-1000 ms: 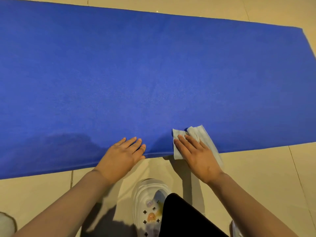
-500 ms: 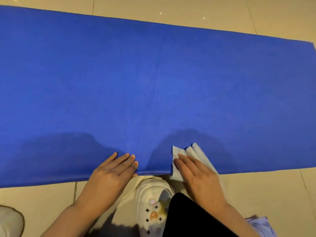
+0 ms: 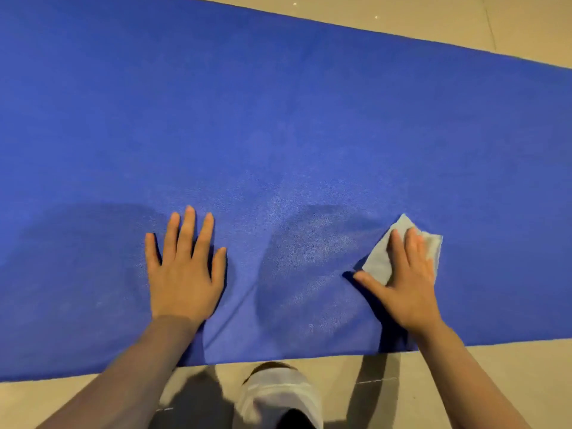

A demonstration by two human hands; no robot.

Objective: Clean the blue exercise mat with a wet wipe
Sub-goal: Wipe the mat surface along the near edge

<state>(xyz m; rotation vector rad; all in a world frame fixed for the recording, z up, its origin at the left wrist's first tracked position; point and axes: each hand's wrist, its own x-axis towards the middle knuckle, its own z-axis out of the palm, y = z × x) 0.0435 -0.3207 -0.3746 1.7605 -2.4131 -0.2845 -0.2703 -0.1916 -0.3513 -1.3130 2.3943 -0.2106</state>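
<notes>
A: Mat (image 3: 278,119) position and long axis?

B: We see it flat on the tile floor (image 3: 464,20), long axis left to right, far edge sloping down rightward.

A: Hands?

B: Left hand (image 3: 185,274) lies flat on it, fingers straight and spread. Right hand (image 3: 408,280) presses the folded wipe (image 3: 379,261) down with straight fingers; one corner points away from us.

Blue exercise mat (image 3: 278,119) flat on floor, perhaps damp midway; folded pale wet wipe (image 3: 379,260) near its front edge.

Blue mat (image 3: 278,119) flat on beige tiled floor (image 3: 495,382)
</notes>
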